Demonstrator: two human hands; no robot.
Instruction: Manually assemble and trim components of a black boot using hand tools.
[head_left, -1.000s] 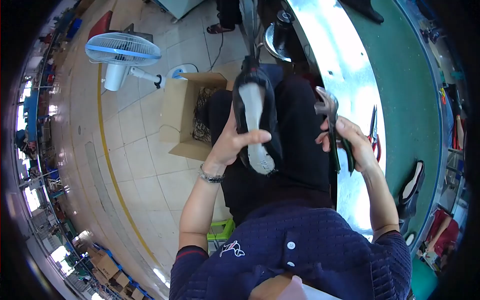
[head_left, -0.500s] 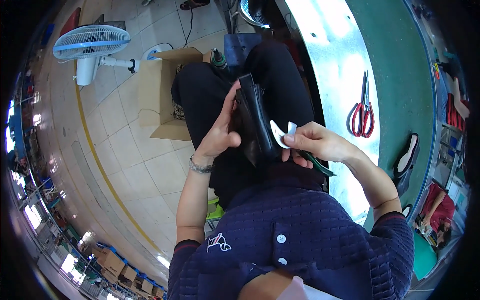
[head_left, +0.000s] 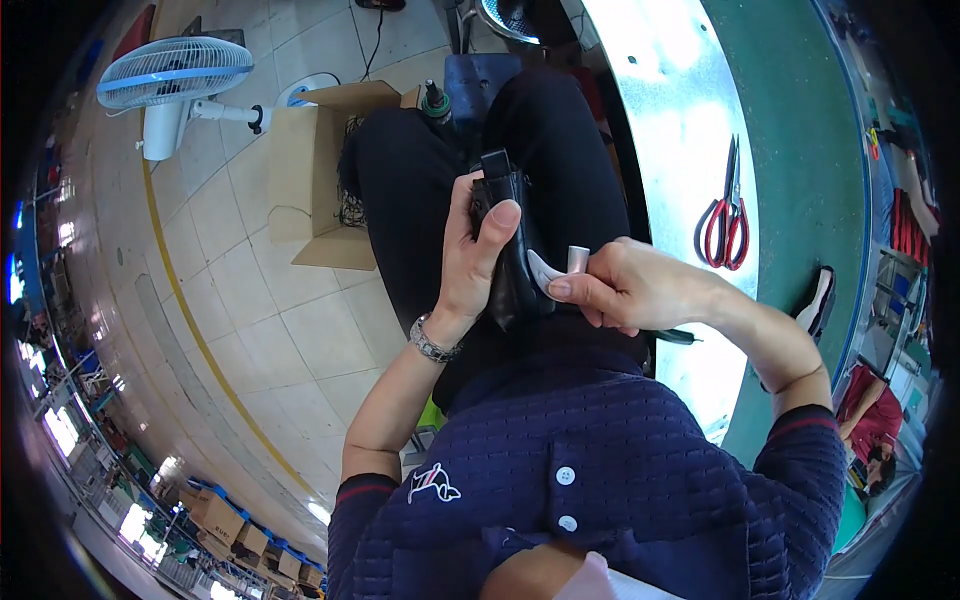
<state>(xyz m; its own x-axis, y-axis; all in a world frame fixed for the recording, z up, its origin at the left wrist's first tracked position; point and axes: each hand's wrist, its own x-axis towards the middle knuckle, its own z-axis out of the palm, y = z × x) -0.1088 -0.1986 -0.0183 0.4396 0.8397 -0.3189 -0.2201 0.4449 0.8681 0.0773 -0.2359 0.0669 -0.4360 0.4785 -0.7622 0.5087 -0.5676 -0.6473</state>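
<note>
A black leather shoe (head_left: 515,265) rests upright-lengthwise on my lap, between my two hands. My left hand (head_left: 468,262) is wrapped round its left side, with the thumb lying over the upper part. At the shoe's right edge, my right hand (head_left: 640,283) grips a curved, silvery tool (head_left: 543,270) between thumb and fingers. The tool's curved tip touches or nearly touches the shoe. A short pale upright piece stands beside my right thumb. From behind the same hand pokes a dark green handle (head_left: 677,337); whether it belongs to the tool I cannot tell.
Red-handled scissors (head_left: 727,230) lie on the metal bench top (head_left: 680,110) to my right, with a green surface (head_left: 800,130) beyond. An open cardboard box (head_left: 335,250) and a fan (head_left: 175,85) stand at left. A dark green bottle (head_left: 435,103) is near my knees. A shoe (head_left: 822,300) lies far right.
My left hand has moved right and its thumb now lies over the shoe. My right hand has turned, bringing the curved tool closer to the shoe's edge.
</note>
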